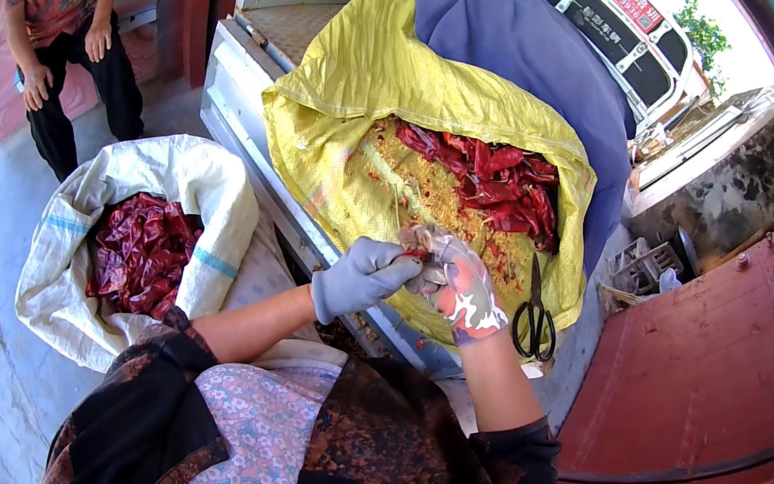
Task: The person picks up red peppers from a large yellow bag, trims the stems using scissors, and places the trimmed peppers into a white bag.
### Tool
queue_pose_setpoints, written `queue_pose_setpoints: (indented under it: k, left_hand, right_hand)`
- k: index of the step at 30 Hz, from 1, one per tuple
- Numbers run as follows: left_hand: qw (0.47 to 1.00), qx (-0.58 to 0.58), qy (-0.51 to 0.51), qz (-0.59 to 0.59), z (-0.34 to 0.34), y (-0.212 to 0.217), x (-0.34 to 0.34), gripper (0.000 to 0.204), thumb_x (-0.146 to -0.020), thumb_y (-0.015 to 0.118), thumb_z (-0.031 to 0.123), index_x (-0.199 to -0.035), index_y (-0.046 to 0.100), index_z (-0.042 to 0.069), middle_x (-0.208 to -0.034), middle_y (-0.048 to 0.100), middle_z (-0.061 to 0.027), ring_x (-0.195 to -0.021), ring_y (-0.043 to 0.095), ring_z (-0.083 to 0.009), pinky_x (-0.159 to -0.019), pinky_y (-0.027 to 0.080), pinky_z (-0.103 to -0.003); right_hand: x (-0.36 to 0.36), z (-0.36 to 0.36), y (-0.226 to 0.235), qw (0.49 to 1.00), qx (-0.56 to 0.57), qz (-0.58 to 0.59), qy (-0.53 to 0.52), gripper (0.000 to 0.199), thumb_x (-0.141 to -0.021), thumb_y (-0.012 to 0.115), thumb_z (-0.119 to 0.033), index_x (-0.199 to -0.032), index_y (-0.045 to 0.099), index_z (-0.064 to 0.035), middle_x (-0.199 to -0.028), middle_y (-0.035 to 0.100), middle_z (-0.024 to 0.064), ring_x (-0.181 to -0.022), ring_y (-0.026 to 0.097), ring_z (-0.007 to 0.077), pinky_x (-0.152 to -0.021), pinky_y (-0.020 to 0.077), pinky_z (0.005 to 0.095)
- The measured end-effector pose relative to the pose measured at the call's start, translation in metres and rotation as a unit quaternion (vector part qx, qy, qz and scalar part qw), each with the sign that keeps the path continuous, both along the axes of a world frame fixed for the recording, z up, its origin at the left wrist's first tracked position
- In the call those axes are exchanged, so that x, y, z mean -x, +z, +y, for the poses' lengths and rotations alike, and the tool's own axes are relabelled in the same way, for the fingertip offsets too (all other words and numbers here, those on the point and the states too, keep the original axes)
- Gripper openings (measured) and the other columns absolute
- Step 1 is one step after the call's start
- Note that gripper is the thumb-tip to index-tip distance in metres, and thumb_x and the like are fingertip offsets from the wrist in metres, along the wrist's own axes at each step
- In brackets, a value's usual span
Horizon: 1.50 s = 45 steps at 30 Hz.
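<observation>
My left hand (365,281), in a grey glove, pinches a dried red chili pepper (416,255), of which only a small part shows. My right hand (457,288), in a camouflage-patterned glove, meets it there with curled fingers closed at the same chili. Both hands are over the near side of a spread yellow woven sack (361,86). Beyond them on the sack lies a pile of dried red chilies (507,185), with loose yellow seeds (436,189) scattered around. Black-handled scissors (535,318) rest just right of my right hand, blades pointing away.
A white woven sack (63,241) on the left holds dark red chilies (142,254). Behind it a person (63,18) sits. The yellow sack lies on a truck bed with a metal side (244,108), beside dark blue cloth (540,43). A red metal door (703,353) stands at right.
</observation>
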<state>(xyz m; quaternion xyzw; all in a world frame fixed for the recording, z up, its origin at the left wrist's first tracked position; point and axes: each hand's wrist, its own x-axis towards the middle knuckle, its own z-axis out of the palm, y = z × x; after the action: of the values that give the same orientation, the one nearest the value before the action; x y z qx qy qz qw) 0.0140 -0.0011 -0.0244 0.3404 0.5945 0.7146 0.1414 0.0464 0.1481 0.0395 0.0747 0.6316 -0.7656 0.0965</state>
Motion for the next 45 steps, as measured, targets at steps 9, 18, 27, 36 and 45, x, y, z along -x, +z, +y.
queue_pose_setpoints:
  k: [9,18,27,36,45]
  left_hand:
    - [0.985,0.04,0.073,0.153,-0.005,0.005,0.011,0.017,-0.087,0.054,0.017,-0.081,0.061,0.003,-0.06,0.05,-0.0119,-0.051,0.046,-0.0127,-0.051,0.041,-0.029]
    - [0.897,0.115,0.094,0.416,-0.003,-0.001,0.02,0.014,-0.082,0.055,0.019,-0.091,0.057,0.008,-0.068,0.056,-0.0139,-0.063,0.057,-0.0332,-0.058,0.046,-0.04]
    - [0.863,0.1,0.138,0.476,0.0,0.003,0.027,0.012,-0.076,0.059,0.016,-0.084,0.056,0.006,-0.062,0.053,-0.0115,-0.057,0.055,-0.0313,-0.053,0.042,-0.04]
    - [0.904,0.084,0.135,0.397,0.003,-0.008,0.027,0.013,-0.083,0.057,0.018,-0.08,0.059,0.005,-0.062,0.054,-0.0106,-0.054,0.052,-0.0235,-0.05,0.041,-0.035]
    - [0.994,-0.047,0.032,-0.096,-0.033,-0.02,0.027,0.028,-0.092,0.051,0.025,-0.076,0.062,0.005,-0.054,0.047,0.0053,-0.046,0.038,-0.0033,-0.042,0.029,-0.02]
  right_hand:
    - [0.003,0.0,0.007,0.993,-0.082,0.088,-0.002,0.017,-0.086,0.059,-0.017,-0.093,0.06,-0.0024,-0.087,0.063,0.0031,-0.052,0.042,0.0009,-0.045,0.0329,0.0183]
    - [-0.011,-0.001,0.014,0.785,-0.59,0.191,0.005,0.03,-0.082,0.065,-0.031,-0.074,0.063,-0.0021,-0.058,0.052,0.0097,-0.053,0.046,0.0174,-0.052,0.0393,0.0318]
    - [-0.01,0.004,-0.01,0.993,-0.055,0.027,-0.1,0.03,-0.083,0.065,-0.031,-0.069,0.055,-0.0059,-0.053,0.049,0.0017,-0.043,0.044,0.0114,-0.04,0.0302,0.026]
    - [0.02,0.014,-0.054,0.943,0.121,0.173,-0.258,0.029,-0.085,0.062,-0.032,-0.072,0.054,-0.0083,-0.051,0.043,-0.0007,-0.042,0.04,0.0107,-0.044,0.029,0.0251]
    - [0.021,0.048,-0.061,0.981,-0.129,0.128,0.062,0.026,-0.082,0.064,-0.015,-0.102,0.059,0.0019,-0.092,0.064,0.0088,-0.08,0.06,0.0154,-0.072,0.047,0.026]
